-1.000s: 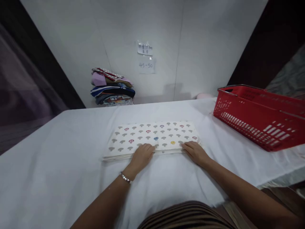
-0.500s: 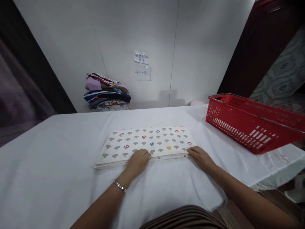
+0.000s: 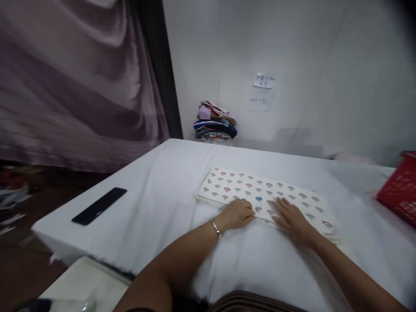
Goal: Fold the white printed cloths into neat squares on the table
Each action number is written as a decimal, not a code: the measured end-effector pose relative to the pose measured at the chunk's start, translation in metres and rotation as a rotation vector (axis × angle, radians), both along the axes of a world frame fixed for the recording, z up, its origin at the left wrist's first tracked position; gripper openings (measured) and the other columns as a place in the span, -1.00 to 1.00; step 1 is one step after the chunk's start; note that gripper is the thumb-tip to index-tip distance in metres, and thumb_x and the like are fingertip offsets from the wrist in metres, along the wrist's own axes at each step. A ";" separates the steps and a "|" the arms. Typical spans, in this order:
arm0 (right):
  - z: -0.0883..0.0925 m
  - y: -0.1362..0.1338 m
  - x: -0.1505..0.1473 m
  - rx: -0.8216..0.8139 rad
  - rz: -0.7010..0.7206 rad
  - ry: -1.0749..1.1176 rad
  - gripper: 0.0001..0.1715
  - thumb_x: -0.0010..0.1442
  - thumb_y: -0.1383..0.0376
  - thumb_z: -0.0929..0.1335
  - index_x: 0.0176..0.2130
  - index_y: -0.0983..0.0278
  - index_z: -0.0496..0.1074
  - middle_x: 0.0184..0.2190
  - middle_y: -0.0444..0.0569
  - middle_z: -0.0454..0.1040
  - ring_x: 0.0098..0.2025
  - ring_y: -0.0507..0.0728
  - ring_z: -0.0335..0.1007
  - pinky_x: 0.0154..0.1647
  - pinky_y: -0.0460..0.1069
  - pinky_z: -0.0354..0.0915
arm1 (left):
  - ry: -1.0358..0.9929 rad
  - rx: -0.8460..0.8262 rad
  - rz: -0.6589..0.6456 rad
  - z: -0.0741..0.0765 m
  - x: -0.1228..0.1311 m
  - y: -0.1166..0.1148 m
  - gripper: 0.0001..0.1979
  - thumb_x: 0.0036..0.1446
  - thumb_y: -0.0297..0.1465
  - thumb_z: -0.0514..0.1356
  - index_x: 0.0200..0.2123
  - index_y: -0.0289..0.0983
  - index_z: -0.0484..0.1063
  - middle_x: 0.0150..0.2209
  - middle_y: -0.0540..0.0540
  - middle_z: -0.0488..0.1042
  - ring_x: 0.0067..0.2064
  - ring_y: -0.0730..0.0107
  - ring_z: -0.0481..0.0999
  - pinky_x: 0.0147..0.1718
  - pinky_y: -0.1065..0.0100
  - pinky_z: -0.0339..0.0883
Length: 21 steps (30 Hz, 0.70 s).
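A white cloth printed with grey, red and blue mushrooms point(image 3: 242, 184) lies folded into a long flat strip on the white-covered table. My left hand point(image 3: 238, 213), with a silver bracelet at the wrist, is closed on the near edge of the fold, its fingers bent and the thumb side hidden. To its right, my right hand point(image 3: 294, 220) lies on top of the cloth with fingers stretched out and slightly apart. The cloth's right end looks a little blurred.
A stack of folded fabrics point(image 3: 215, 123) stands at the back against the wall, left of two paper signs point(image 3: 261, 92). A black flat object point(image 3: 99, 206) lies on the table's left side. At the right edge is part of a red basket point(image 3: 399, 190). A purple curtain point(image 3: 81, 86) hangs at left.
The view has turned left, bringing in the curtain and black object. My right hand has moved from the cloth's near right edge onto its top, closer to my left hand, fingers now spread.
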State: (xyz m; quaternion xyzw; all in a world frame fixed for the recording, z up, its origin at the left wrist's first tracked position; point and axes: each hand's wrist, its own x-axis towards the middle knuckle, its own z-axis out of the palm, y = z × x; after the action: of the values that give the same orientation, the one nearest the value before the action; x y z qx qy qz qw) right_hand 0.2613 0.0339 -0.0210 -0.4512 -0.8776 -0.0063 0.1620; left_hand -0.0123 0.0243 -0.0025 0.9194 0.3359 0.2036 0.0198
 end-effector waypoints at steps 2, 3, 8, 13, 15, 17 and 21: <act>-0.017 0.006 -0.003 -0.039 -0.019 -0.046 -0.41 0.27 -0.01 0.15 0.22 0.08 0.16 0.25 0.05 0.12 0.27 0.33 -0.01 0.12 0.38 0.12 | -0.020 0.001 0.033 -0.002 -0.002 0.001 -0.78 0.23 -0.32 0.07 -0.38 -0.28 0.43 -0.31 -0.08 0.44 -0.25 0.40 0.37 -0.24 0.34 0.19; -0.023 0.007 -0.002 -0.046 -0.027 -0.054 -0.42 0.27 -0.01 0.14 0.22 0.06 0.14 0.25 0.02 0.11 0.27 0.33 -0.02 0.13 0.39 0.10 | -0.028 0.002 0.057 -0.003 -0.002 0.002 -0.75 0.23 -0.29 0.07 -0.41 -0.29 0.43 -0.34 -0.09 0.44 -0.27 0.39 0.37 -0.25 0.35 0.20; -0.035 0.007 0.007 -0.061 -0.029 -0.070 -0.39 0.27 -0.02 0.11 0.25 0.04 0.08 0.28 -0.04 0.05 0.28 0.32 -0.07 0.16 0.38 0.08 | -0.024 0.022 0.206 -0.006 -0.012 0.008 -0.60 0.23 -0.17 0.03 -0.54 -0.28 0.37 -0.46 -0.07 0.40 -0.35 0.38 0.36 -0.35 0.34 0.18; -0.038 0.009 0.010 -0.063 -0.018 -0.081 -0.37 0.27 -0.02 0.09 0.27 0.06 0.04 0.29 -0.04 0.00 0.30 0.31 -0.11 0.15 0.39 0.08 | 0.031 0.043 0.441 0.003 -0.057 0.015 -0.65 0.24 -0.24 0.03 -0.51 -0.29 0.39 -0.43 -0.10 0.41 -0.30 0.35 0.38 -0.31 0.33 0.18; -0.039 0.009 0.011 -0.061 -0.014 -0.065 -0.37 0.26 -0.03 0.10 0.25 0.06 0.08 0.29 -0.04 0.02 0.29 0.32 -0.08 0.14 0.39 0.09 | 0.009 0.041 0.633 0.010 -0.085 0.010 -0.67 0.23 -0.24 0.05 -0.50 -0.29 0.39 -0.40 -0.11 0.42 -0.28 0.34 0.38 -0.31 0.33 0.17; -0.036 0.010 0.009 -0.059 -0.012 -0.028 -0.39 0.25 -0.04 0.11 0.20 0.08 0.19 0.26 -0.02 0.10 0.27 0.35 -0.02 0.12 0.40 0.12 | -0.069 0.013 0.844 0.017 -0.111 0.000 -0.71 0.21 -0.24 0.07 -0.47 -0.28 0.39 -0.36 -0.09 0.44 -0.28 0.36 0.39 -0.34 0.35 0.16; -0.014 0.010 -0.015 -0.087 0.050 0.148 -0.47 0.23 -0.04 0.14 -0.04 0.12 0.45 0.10 0.03 0.36 0.15 0.35 0.22 0.09 0.34 0.22 | -0.281 -0.221 1.177 0.025 -0.138 -0.025 -0.74 0.16 -0.21 0.09 -0.45 -0.25 0.40 -0.36 -0.05 0.47 -0.35 0.39 0.40 -0.42 0.37 0.13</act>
State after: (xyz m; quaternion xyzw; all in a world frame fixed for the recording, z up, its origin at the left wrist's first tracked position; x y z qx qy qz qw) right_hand 0.2458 0.0441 -0.0349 -0.4348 -0.8738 0.0692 0.2066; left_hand -0.1504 -0.0006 0.0228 0.5366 0.8004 0.2638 0.0434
